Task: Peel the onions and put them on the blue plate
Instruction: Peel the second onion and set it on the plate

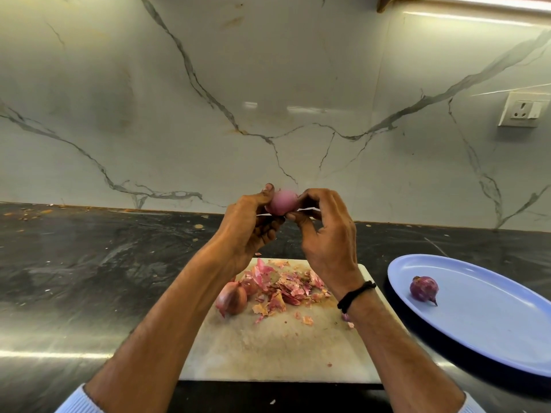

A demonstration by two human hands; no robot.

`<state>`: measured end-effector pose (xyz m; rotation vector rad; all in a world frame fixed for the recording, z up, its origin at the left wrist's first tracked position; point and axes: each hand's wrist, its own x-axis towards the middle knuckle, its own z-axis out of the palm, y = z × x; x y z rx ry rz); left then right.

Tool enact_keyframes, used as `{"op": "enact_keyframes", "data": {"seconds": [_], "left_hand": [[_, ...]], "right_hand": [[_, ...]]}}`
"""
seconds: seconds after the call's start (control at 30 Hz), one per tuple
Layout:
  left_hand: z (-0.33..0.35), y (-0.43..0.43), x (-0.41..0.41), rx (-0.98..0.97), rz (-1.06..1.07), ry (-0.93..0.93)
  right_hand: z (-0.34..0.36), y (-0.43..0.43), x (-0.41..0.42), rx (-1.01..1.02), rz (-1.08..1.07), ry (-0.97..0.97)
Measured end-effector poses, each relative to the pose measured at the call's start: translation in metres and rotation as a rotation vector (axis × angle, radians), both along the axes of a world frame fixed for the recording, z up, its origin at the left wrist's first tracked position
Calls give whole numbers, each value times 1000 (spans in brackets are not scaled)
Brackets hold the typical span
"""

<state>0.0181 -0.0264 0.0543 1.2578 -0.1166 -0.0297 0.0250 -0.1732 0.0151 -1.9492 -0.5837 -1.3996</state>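
Pale sleeves rise from the bottom edge, and I see both hands lifted above the cutting board. Left hand and right hand pinch the held onion between curled fingers; it looks pale pink, smooth, slightly blurred. One brown-skinned onion lies on the board beside dry peels. One dark purple onion sits on the blue plate, at right.

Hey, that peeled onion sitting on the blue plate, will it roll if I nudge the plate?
Probably: the onion is round and lies loose on the smooth, shallow blue plate. Its pointed tip may stop it rolling far.
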Motion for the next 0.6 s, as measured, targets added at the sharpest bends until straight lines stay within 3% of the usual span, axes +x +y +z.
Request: {"op": "enact_keyframes", "data": {"seconds": [0.6], "left_hand": [[-3, -3, 1, 27, 28, -22]], "right_hand": [[1, -3, 3, -44, -70, -70]]}}
